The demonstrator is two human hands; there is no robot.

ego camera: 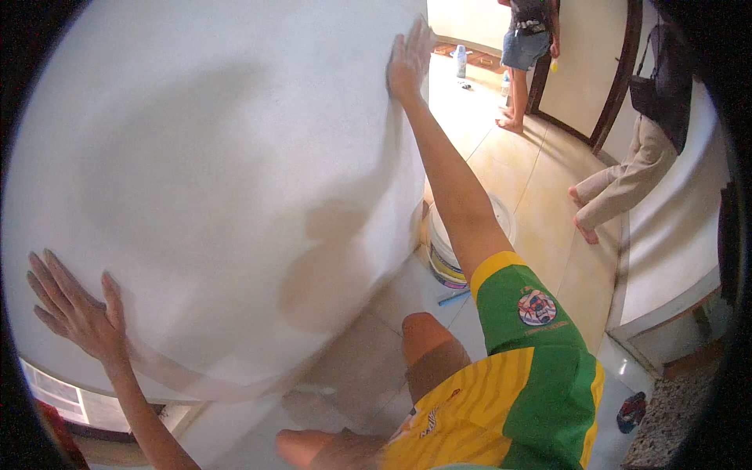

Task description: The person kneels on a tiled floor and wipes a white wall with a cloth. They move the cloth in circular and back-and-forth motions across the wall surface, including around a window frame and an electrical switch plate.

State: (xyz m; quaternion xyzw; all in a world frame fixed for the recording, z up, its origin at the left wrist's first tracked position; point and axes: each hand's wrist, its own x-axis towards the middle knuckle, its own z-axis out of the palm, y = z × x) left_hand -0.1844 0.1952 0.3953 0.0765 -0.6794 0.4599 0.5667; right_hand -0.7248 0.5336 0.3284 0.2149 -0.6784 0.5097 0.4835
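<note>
A large white wall (194, 194) fills the left and middle of the view. Near its lower left part is my left hand (79, 308), fingers spread and palm towards the surface, holding nothing. My right hand (410, 61), slightly blurred, lies against the wall near its right-hand edge, with the fingers extended and nothing held. Shadows of my arms and head fall across the wall. Whether the left palm fully touches the surface I cannot tell. Below are my bare knees and a yellow and green shirt (487, 388).
A lidded bucket (443, 247) stands by the wall's corner, partly behind my right arm, with a blue strip (453, 298) on the floor. Two people (520, 59) (634, 158) stand barefoot at the right. A bottle (460, 61) stands further back; footwear (631, 412) lies lower right.
</note>
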